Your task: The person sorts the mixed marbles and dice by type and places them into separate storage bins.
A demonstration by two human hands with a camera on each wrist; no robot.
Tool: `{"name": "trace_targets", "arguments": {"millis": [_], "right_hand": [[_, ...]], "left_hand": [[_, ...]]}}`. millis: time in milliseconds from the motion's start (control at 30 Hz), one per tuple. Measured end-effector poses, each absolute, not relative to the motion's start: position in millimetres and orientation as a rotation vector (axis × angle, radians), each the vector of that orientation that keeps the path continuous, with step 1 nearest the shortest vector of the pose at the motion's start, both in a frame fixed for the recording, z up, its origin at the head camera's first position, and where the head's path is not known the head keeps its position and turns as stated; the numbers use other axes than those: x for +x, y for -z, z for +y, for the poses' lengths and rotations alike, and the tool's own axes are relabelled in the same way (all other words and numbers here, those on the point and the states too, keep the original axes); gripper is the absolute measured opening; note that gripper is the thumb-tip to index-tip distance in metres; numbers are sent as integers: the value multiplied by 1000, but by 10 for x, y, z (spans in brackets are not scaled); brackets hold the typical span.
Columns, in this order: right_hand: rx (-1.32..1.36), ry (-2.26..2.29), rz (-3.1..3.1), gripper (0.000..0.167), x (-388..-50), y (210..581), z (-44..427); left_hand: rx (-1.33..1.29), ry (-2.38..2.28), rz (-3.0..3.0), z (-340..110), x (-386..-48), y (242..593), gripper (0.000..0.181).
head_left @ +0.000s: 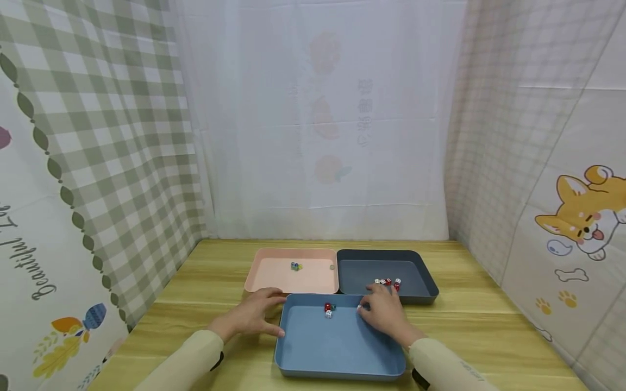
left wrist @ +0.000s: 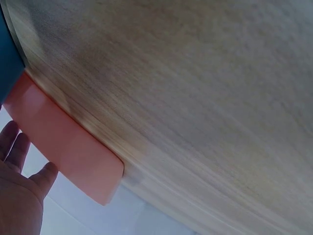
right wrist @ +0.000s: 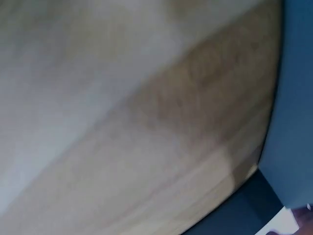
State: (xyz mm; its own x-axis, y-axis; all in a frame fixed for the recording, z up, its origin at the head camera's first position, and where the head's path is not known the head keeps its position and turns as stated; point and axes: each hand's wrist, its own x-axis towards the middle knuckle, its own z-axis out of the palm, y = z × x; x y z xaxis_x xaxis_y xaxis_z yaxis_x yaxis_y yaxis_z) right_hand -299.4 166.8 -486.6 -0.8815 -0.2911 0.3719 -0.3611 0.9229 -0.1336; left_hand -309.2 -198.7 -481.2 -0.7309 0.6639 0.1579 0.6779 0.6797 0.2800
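Note:
In the head view a blue tray [head_left: 342, 347] lies nearest me. Inside it, toward the back, sit a red die [head_left: 327, 307], a green die [head_left: 333, 307] and a white die [head_left: 329, 314]. My left hand [head_left: 254, 313] is at the tray's left rim with thumb and fingers spread, holding nothing. Over the tray's back right part, my right hand [head_left: 383, 312] pinches another white die [head_left: 359, 307] at its fingertips. That hand hides the tray's corner. The left wrist view shows the left fingers [left wrist: 46, 176] beside the pink tray; the right wrist view barely catches the right hand [right wrist: 304, 220].
Behind the blue tray stand a pink tray [head_left: 274, 274] and a dark navy tray [head_left: 381, 266], side by side. Several small blue, green and yellow pieces [head_left: 296, 266] lie in the pink one, with several red and white dice [head_left: 397, 284] in the navy one. Curtains surround the wooden table [head_left: 215, 266].

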Motion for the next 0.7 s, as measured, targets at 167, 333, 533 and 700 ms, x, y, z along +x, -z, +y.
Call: {"name": "trace_targets", "arguments": {"millis": [167, 333, 533, 700], "right_hand": [[516, -365, -2723, 9, -3033, 4772, 1737], [509, -399, -2736, 9, -3092, 4623, 1817], [508, -379, -2763, 10, -3198, 4449, 2046], [475, -291, -2796, 10, -3305, 4356, 2300]], "left_hand": [[-1127, 488, -2844, -1979, -3094, 4808, 86], [-1130, 492, -2842, -1982, -3101, 4816, 86], [-1141, 493, -2827, -1986, -3104, 4828, 85], [-1141, 497, -2838, -1979, -3106, 4829, 85]]}}
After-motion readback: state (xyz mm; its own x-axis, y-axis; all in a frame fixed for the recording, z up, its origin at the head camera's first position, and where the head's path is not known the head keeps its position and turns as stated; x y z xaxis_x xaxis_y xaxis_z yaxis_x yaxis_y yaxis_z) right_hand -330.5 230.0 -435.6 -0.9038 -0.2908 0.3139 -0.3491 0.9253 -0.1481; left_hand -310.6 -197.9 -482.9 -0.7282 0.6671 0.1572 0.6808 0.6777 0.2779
